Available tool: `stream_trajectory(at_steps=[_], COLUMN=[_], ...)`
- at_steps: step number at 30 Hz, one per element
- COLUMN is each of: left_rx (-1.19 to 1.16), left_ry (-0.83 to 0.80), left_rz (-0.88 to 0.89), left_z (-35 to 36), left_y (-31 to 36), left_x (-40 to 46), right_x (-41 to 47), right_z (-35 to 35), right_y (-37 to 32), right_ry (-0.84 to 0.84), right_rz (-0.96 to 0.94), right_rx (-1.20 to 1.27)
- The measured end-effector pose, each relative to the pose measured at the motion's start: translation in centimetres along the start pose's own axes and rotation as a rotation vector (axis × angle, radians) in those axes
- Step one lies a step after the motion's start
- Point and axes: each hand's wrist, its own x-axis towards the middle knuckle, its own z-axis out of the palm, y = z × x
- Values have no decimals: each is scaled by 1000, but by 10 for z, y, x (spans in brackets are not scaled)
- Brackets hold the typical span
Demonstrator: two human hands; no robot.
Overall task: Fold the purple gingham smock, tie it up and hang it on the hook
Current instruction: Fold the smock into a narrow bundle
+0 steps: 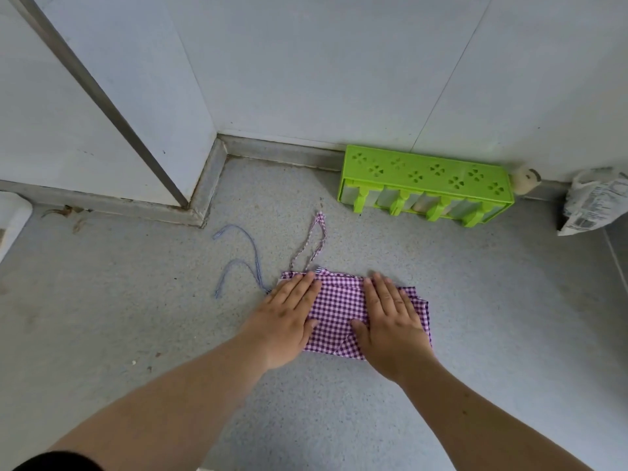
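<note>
A white block with a rounded corner juts in at 9 o'clock on the floor, a grey speckled surface with a matte grain. Behind it a pale wall panel carries a dull metal strip running on a diagonal, and a grey skirting turns the corner at its foot.

A thin blue-and-white twisted cord lies in loose loops at about 10 o'clock from the smock. A second tie, narrow and in gingham, forms a slim loop toward 12 o'clock.

The smock lies on the floor at the centre, folded into a flat, roughly rectangular packet of small purple-and-white checks, with layered edges showing on its right side and a diagonal fold near its lower edge. The left hand lies flat on its left part, palm down, fingers straight and close together, pressing the cloth. The right hand lies flat on the right part in the same way, fingers straight and slightly spread, thumb pointing inward. Neither hand grips anything.

At 1 o'clock a lime-green plastic rack stands against the wall, its long top pierced with clover-shaped cutouts, with translucent moulds and green handles along its front. Just beside its right end sits a small cream rounded thing. At 3 o'clock a crumpled white printed bag leans by the wall.
</note>
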Motion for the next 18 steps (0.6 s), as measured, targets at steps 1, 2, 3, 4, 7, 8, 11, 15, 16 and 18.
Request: stream_trajectory(at_steps=[1, 2, 3, 4, 7, 8, 11, 15, 16, 18], left_rx=[-11, -26, -41, -48, -59, -61, -68, -92, -101, -111], left_ry=[6, 16, 27, 40, 71, 81, 150, 185, 188, 187], left_rz=[-18, -38, -58, -68, -69, -68, -64, -69, -73, -70], left_z=[2, 4, 7, 8, 12, 12, 14, 13, 13, 13], left_y=[0, 0, -1, -1, -1, -1, -2, 0, 0, -1], left_x=[0, 0, 0, 0, -1, -2, -2, -5, -6, -6], right_x=[-1, -1, -2, -2, -1, -1, 8, 47, 59, 85], right_z=[1, 2, 3, 3, 2, 1, -18, -54, -61, -67], right_y=[3, 6, 7, 8, 7, 6, -3, -32, -41, -55], right_ry=[7, 11, 8, 6, -8, -5, 71, 123, 100, 33], right_rz=[6, 5, 2, 3, 3, 9, 20, -207, -261, -306], right_rx=[9, 18, 29, 43, 50, 39, 13, 32, 36, 10])
